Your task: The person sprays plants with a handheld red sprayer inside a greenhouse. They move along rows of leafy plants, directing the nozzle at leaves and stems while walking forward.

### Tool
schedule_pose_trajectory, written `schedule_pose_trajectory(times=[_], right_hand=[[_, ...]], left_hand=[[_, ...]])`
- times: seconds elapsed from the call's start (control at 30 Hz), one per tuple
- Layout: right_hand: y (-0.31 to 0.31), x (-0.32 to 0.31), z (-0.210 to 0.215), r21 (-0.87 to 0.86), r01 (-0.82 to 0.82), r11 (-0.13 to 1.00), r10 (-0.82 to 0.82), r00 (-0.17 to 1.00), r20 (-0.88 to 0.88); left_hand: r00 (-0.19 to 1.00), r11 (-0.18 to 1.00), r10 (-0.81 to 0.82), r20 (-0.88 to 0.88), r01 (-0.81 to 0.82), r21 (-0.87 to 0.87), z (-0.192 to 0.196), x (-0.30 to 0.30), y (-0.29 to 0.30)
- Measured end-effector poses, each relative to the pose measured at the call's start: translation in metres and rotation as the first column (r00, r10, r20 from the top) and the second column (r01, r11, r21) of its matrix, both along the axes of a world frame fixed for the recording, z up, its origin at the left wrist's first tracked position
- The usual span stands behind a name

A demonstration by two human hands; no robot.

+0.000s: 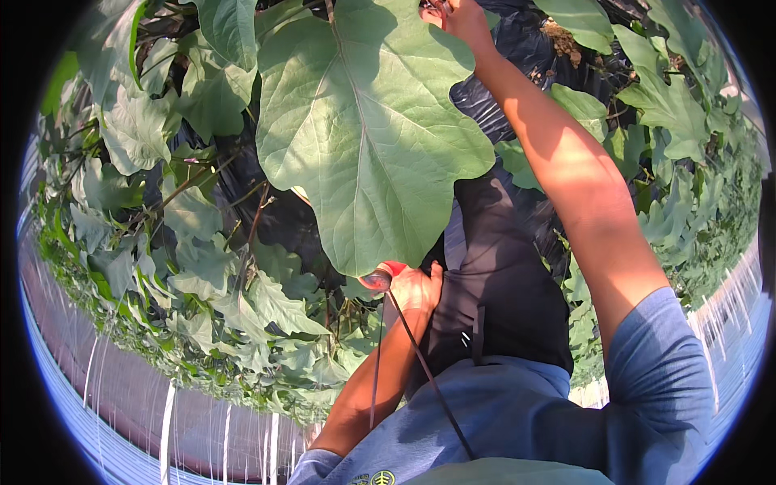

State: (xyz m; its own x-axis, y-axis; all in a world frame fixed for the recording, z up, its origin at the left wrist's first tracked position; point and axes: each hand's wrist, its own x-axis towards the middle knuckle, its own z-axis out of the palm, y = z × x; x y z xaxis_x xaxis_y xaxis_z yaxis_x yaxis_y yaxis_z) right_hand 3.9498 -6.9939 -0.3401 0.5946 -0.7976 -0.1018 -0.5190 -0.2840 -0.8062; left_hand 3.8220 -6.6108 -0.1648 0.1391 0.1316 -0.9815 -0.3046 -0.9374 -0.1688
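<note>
Overhead, right hand (pixel 461 18) perhaps gripping stem, beside leaf (pixel 364 121).

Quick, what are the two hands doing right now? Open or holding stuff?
Left hand: closed around a red-handled tool, partly hidden under the big leaf.
Right hand: up at a stem by the picture's edge; grip cannot be told.

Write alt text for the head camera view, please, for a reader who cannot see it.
A person's right hand reaches up to the stem at the top of a large green leaf, while the left hand holds a red-handled tool below it. Leafy plants and black plastic sheeting surround them in sunlight.
</note>
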Motion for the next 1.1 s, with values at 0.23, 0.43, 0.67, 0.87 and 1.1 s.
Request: schedule_pose_trajectory(times=[0.23,0.43,0.67,0.87,1.1], right_hand=[[0.009,-0.021,0.028,-0.026,-0.013,1.0,0.016,0.99,0.138],[0.053,-0.084,0.061,0.303,0.136,0.943,-0.144,0.99,0.004],[0.125,-0.189,0.102,0.402,0.338,0.851,-0.401,0.912,0.082],[0.146,-0.277,0.127,0.407,0.594,0.694,-0.647,0.762,-0.008],[0.106,-0.357,0.135,0.403,0.819,0.408,-0.896,0.443,0.006]], left_hand=[[0.987,0.98,0.119,0.104,-0.1,-0.171,0.001,-0.002,0.014],[0.939,0.95,-0.165,0.303,0.234,-0.209,-0.013,-0.011,0.033],[0.896,0.92,-0.387,0.218,0.391,0.025,-0.015,0.004,0.0],[0.84,0.882,-0.442,0.314,0.471,-0.019,-0.02,0.015,-0.008],[0.777,0.828,-0.524,0.349,0.56,-0.002,-0.018,0.043,-0.069]])
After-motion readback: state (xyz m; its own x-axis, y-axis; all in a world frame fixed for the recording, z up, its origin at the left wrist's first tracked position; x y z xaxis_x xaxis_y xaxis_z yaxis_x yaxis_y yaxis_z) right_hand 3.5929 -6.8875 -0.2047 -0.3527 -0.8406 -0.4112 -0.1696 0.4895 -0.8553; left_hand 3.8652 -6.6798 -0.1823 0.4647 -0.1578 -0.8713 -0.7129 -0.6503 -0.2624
